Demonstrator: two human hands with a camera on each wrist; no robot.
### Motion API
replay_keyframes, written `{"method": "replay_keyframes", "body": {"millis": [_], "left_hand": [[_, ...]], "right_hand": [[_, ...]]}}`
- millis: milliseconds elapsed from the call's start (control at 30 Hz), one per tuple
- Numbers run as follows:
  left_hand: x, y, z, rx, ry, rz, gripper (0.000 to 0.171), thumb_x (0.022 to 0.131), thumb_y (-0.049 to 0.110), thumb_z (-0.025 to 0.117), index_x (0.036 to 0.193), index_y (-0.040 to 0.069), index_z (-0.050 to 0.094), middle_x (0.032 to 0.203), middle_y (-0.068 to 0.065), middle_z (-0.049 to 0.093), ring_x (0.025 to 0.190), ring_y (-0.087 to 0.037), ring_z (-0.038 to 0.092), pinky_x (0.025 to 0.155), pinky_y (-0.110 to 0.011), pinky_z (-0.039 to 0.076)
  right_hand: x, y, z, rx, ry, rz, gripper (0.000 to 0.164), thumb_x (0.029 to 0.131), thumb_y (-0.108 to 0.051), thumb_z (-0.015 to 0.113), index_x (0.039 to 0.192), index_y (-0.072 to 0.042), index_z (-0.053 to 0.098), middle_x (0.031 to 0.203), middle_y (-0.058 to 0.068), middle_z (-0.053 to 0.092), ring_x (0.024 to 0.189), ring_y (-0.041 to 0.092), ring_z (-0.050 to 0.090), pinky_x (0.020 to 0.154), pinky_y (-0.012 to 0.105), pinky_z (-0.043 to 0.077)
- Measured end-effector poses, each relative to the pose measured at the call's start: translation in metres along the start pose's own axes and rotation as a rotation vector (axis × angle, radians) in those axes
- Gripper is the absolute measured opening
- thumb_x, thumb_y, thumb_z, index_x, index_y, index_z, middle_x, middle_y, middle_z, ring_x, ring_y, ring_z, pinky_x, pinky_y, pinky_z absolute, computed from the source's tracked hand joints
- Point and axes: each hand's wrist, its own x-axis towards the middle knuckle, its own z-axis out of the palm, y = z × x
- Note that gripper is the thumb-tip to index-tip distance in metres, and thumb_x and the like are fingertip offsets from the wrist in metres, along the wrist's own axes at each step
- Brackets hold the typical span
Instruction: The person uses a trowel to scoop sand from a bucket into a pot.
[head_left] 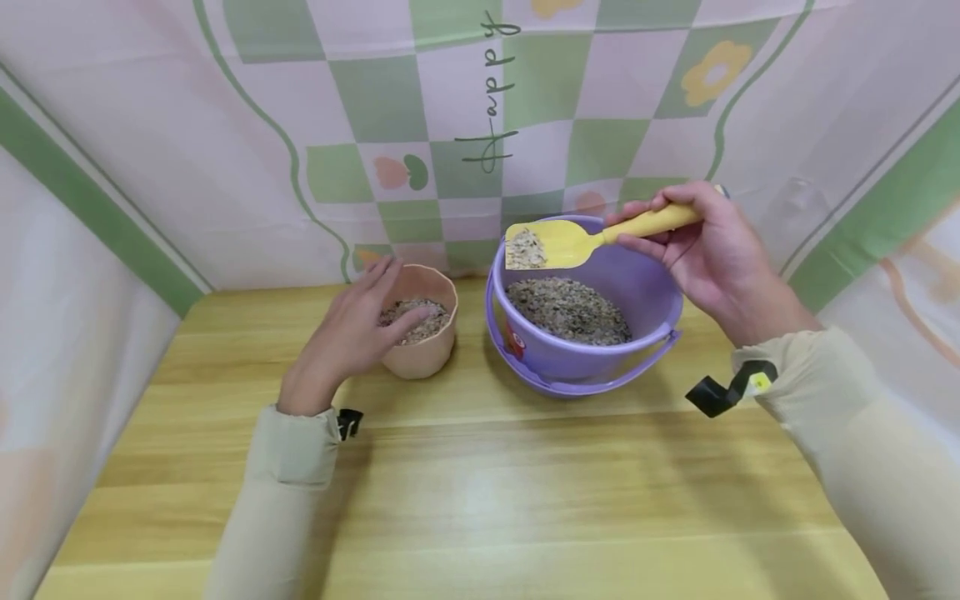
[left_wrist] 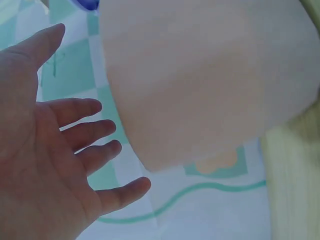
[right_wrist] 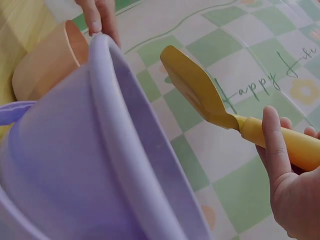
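My right hand (head_left: 712, 250) grips the handle of a yellow shovel (head_left: 566, 243), held level above a purple bucket (head_left: 645, 279). Pale, grainy material (head_left: 527, 250) lies at the tip of its blade. Darker mixed grit (head_left: 570, 310) covers the bottom of the bucket. To the left stands a peach-coloured pot (head_left: 423, 360) with similar grit (head_left: 420, 317) inside. My left hand (head_left: 356, 321) hovers at the pot's left rim, fingers spread and thumb over the opening. In the left wrist view, a gap separates those fingers (left_wrist: 90, 132) from the pot's wall (left_wrist: 200, 90).
A wooden tabletop (head_left: 480, 500) runs under both containers. Right behind them hangs a green-and-white checked cloth (head_left: 465, 100) with printed lettering, and cloth walls flank the table. The bucket's purple handle (head_left: 585, 387) hangs down at its front.
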Motion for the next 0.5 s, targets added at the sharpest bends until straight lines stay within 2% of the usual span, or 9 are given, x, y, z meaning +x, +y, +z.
{"method": "replay_keyframes", "body": {"millis": [167,300,400,500], "left_hand": [[-0.006,-0.012,0.001,0.014,-0.005,-0.034,0.087,0.096,0.058,0.056,0.158,0.006,0.026,0.163,-0.019,0.018,0.150,-0.039,0.014,0.116,-0.060,0.021],[-0.009,-0.018,0.003,0.004,-0.041,-0.102,0.102,0.087,0.068,0.062,0.160,0.012,0.019,0.165,-0.017,0.012,0.150,-0.038,0.010,0.114,-0.063,0.021],[-0.012,-0.021,0.006,-0.008,-0.048,-0.128,0.114,0.079,0.074,0.065,0.161,0.013,0.014,0.165,-0.016,0.009,0.149,-0.040,0.015,0.112,-0.064,0.024],[-0.013,-0.024,0.008,-0.016,-0.032,-0.119,0.118,0.076,0.075,0.067,0.160,0.011,0.017,0.165,-0.019,0.011,0.145,-0.045,0.025,0.109,-0.064,0.030]], "right_hand": [[0.001,0.005,0.016,-0.033,0.004,-0.002,0.013,0.099,0.003,0.050,0.090,0.012,0.053,0.088,0.030,0.065,0.098,0.047,0.068,0.078,0.053,0.056],[0.003,0.012,0.030,-0.097,-0.038,-0.019,0.018,0.100,0.003,0.049,0.087,0.014,0.054,0.092,0.034,0.066,0.100,0.048,0.067,0.079,0.050,0.056],[0.005,0.017,0.039,-0.150,-0.072,-0.029,0.022,0.100,0.002,0.050,0.085,0.016,0.058,0.096,0.036,0.067,0.100,0.047,0.067,0.081,0.049,0.055],[0.007,0.024,0.045,-0.192,-0.088,-0.034,0.024,0.100,0.001,0.050,0.086,0.017,0.062,0.094,0.034,0.069,0.097,0.046,0.069,0.081,0.048,0.055]]}}
